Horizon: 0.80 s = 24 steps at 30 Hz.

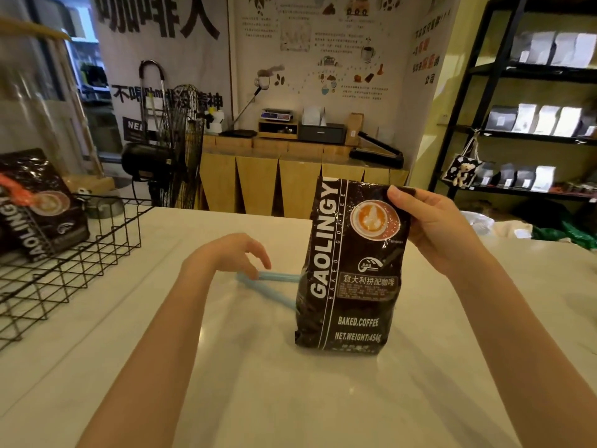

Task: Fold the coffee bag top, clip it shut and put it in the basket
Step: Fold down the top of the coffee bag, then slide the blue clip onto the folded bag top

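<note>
A black coffee bag (350,273) stands upright on the white table (290,399), its top folded down. My right hand (429,221) grips the folded top at its right corner. A light blue clip (274,284) lies open in a V on the table, just left of the bag and partly hidden behind it. My left hand (232,257) hovers over the clip's left end with fingers apart, fingertips touching or almost touching it. The black wire basket (80,253) stands at the table's left edge.
A second black coffee bag (38,205) with an orange clip leans in the basket. A floor fan (181,147) and a wooden counter (290,179) stand beyond the table. Dark shelving (533,124) with bags stands at the right.
</note>
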### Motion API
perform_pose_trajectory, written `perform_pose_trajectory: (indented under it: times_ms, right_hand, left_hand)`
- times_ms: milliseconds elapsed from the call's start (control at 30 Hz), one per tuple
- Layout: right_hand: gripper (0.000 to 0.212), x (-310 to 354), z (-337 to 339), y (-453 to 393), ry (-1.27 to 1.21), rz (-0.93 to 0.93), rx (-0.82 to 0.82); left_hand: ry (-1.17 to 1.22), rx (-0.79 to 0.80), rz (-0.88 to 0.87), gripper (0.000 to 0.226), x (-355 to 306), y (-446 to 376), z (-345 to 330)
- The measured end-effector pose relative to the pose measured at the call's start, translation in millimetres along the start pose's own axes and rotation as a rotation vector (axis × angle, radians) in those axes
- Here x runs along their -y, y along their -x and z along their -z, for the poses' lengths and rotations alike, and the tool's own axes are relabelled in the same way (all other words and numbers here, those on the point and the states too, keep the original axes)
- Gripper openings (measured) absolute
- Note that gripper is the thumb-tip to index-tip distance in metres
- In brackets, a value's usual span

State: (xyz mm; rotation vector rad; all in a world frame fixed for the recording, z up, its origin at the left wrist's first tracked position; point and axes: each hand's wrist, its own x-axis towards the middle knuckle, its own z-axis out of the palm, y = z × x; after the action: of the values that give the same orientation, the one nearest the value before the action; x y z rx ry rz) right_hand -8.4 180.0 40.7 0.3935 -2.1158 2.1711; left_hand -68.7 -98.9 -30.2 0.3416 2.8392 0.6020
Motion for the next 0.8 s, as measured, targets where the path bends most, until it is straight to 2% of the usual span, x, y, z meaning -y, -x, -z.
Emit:
perform_pose_trajectory:
  times_ms: [100, 300, 433, 533, 633, 733, 800]
  right_hand:
    - [0.016, -1, 1, 0, -0.016, -0.001, 0.003]
    - [0.014, -4, 2, -1, -0.025, 0.018, 0.003]
    - [0.021, -4, 2, -1, -0.042, 0.033, 0.017]
    - [0.025, -5, 3, -1, -0.042, 0.041, 0.031]
    - [0.021, -6, 4, -2, -0.019, 0.037, 0.04]
    - [0.014, -6, 4, -3, -0.014, 0.037, 0.04]
    - [0.014, -6, 5, -3, -0.011, 0.041, 0.044]
  left_hand:
    - [-0.051, 0.039, 0.056, 0.025, 15, -8, -15]
    - [0.127, -0.054, 0.035, 0.018, 24, -12, -21]
    - [0.48, -0.237, -0.069, 0.009, 8, 1, -4]
    - [0.797, -0.391, -0.13, 0.016, -7, 14, 14]
    - [1.027, -0.514, -0.288, 0.018, -26, 33, 33]
    - [1.162, -0.509, -0.469, 0.018, -47, 56, 52]
    - [1.122, -0.492, -0.513, 0.017, -61, 67, 58]
